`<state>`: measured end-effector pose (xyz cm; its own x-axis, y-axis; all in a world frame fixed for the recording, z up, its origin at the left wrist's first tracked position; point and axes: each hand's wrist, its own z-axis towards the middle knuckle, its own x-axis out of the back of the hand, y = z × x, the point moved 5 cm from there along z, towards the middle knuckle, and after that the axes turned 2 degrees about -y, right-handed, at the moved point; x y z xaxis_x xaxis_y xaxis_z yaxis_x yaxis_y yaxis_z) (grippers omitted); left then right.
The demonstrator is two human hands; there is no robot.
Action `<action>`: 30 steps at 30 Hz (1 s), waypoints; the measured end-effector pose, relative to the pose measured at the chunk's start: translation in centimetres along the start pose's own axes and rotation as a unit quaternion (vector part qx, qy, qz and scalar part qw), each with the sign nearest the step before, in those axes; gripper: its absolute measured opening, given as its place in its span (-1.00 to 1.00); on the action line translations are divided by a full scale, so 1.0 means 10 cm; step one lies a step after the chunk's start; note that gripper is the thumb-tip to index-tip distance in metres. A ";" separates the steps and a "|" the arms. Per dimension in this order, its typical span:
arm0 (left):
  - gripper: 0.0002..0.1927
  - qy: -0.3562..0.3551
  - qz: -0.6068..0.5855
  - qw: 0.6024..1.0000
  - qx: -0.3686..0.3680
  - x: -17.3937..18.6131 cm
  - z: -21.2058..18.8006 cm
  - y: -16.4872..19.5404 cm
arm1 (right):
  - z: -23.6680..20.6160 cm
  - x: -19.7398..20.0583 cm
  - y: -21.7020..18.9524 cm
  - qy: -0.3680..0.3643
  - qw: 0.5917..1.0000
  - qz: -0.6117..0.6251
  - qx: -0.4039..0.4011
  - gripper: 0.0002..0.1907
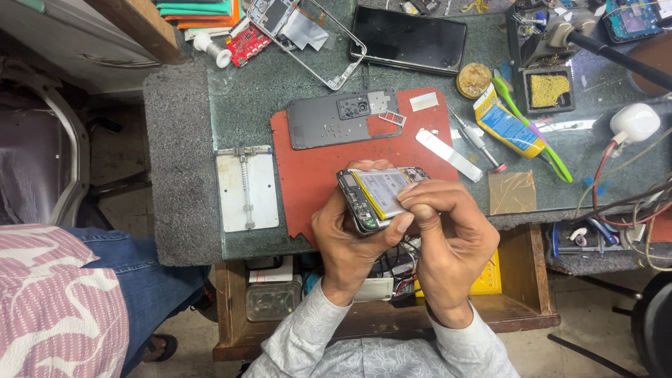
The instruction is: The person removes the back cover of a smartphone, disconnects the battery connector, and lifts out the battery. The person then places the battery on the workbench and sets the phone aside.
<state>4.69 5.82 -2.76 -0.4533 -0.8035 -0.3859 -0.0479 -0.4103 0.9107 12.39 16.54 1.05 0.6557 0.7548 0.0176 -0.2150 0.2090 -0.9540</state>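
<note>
Opened phone point(378, 196) cradled in left hand point(344, 241); right hand point(448, 234) fingers point(420, 207) pinching at its exposed battery. Hard prying there could puncture the cell or tear adjacent ribbon connectors.

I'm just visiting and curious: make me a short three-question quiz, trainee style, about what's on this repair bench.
1. True or false: both hands grip the opened phone.
2. The detached grey back cover lies on: A) the red mat B) the metal holder plate C) the open drawer
3. Which hand presses its fingers down onto the phone's battery?

Key
1. True: the left hand cradles it from below, the right hand is on top.
2. A
3. The right hand.
</note>
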 end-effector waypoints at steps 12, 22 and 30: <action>-0.27 0.005 0.003 1.000 -0.006 0.00 -0.02 -0.01 | -0.03 0.01 0.00 0.010 1.000 -0.002 -0.004 -0.94; -0.28 0.001 0.016 1.000 -0.014 0.00 -0.04 0.01 | -0.06 0.01 -0.02 0.015 1.000 0.017 0.005 -0.94; -0.27 -0.002 0.014 1.000 -0.011 0.01 -0.04 0.01 | -0.07 0.01 -0.03 0.018 1.000 0.024 -0.003 -0.94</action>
<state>5.01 5.51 -2.76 -0.4573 -0.8135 -0.3592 -0.0158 -0.3965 0.9179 13.02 16.17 1.15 0.6696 0.7417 -0.0397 -0.2438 0.1691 -0.9550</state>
